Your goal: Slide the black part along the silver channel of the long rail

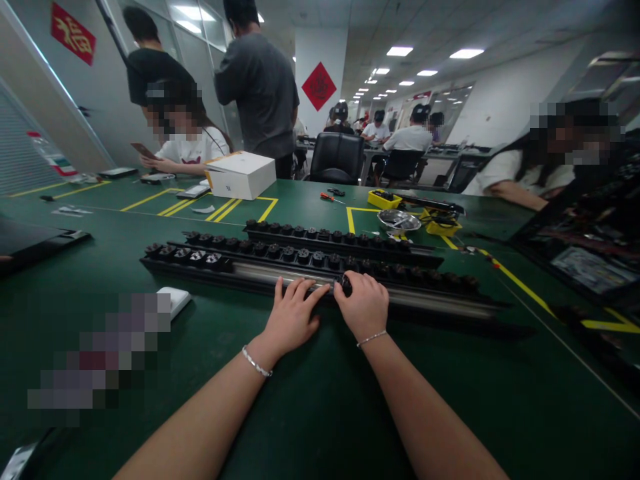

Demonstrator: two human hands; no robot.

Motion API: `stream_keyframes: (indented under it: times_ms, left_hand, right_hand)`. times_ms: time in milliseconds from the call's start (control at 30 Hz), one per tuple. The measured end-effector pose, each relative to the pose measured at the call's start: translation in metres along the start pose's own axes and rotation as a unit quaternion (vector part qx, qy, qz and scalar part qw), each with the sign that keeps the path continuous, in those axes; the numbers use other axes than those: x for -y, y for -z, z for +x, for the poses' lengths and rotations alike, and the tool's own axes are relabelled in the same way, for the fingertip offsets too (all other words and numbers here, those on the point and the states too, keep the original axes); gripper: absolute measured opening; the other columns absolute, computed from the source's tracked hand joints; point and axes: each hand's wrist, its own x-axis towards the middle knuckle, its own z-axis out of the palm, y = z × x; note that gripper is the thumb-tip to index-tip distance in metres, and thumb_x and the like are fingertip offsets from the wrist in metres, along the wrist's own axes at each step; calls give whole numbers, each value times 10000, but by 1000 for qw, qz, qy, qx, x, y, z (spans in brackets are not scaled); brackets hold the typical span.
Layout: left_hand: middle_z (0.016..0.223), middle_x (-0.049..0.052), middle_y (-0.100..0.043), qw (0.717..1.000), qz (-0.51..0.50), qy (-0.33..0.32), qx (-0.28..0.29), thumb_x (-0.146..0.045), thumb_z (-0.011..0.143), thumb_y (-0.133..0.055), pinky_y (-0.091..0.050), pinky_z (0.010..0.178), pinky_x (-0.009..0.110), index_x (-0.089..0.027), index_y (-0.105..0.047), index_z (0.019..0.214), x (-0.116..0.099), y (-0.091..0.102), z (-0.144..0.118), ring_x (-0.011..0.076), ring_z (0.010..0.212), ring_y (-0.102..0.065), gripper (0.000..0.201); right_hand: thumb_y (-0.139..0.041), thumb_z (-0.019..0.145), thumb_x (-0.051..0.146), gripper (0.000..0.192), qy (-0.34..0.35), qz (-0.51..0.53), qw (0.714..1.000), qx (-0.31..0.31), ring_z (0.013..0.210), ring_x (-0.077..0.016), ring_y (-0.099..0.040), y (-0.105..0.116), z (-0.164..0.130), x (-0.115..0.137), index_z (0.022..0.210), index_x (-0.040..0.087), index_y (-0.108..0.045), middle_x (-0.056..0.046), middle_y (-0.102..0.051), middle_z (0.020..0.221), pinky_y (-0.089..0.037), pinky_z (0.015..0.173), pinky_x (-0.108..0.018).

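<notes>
Now, left hand [293, 317]: palm down, fingers [300, 291] spread flat on nearest rail [260, 272], released, grasping nothing.
Right hand [364, 305]: at 3 o'clock of left, fingers curled on black socket module [345, 285] on same rail.
Nearest rail: long, across green worktop [310, 400], at 12 o'clock of hands.
Back rails [330, 238]: two more, socket-filled, parallel behind.
White box [241, 174]: 11 o'clock, far.
Metal bowl [399, 219]: 1 o'clock.

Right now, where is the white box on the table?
In the head view the white box sits at the far left-centre of the green table, beyond the black socket strips, in front of a seated person's arm.
</notes>
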Motion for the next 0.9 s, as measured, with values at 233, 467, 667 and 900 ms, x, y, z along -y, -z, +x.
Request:
stream_keyframes:
  times_ms: [233,467,667,900]
  left_hand:
    - [1401,52,-439,1000,8,1,-4,-226,766,-585,-98,1113,610,-344,-387,1368,0,-1,0,294,1307,-346,644]
    - [1453,47,-389,1000,16,-2,-4,-214,772,-581,-115,1114,605,-347,-375,1377,0,-1,0,288,1329,-326,653]
    - [1468,44,-370,1000,24,0,-2,-206,774,-575,-117,1112,605,-354,-353,1392,0,-2,0,297,1344,-309,673]
    - [1469,45,-369,1000,25,-1,-2,-209,781,-561,-128,1112,593,-354,-346,1395,0,-2,0,286,1345,-310,667]
  right_hand:
    - [-487,827,377,335,-7,-16,1000,-14,1132,-304,-493,1,-2,-8,1057,203,-657,-103,-670,1099,-340,912,-449]
    - [-492,820,363,320,-12,-16,1000,-4,1079,-289,-527,7,0,-7,1036,199,-661,-94,-685,1058,-349,894,-423]
    - [-491,815,361,300,4,-20,1000,3,1020,-265,-553,9,2,-16,1010,212,-663,-90,-693,1014,-363,860,-395]
    - [-496,811,359,305,6,-19,1000,-10,1038,-280,-544,12,1,-25,1019,211,-661,-83,-692,1031,-365,860,-399]
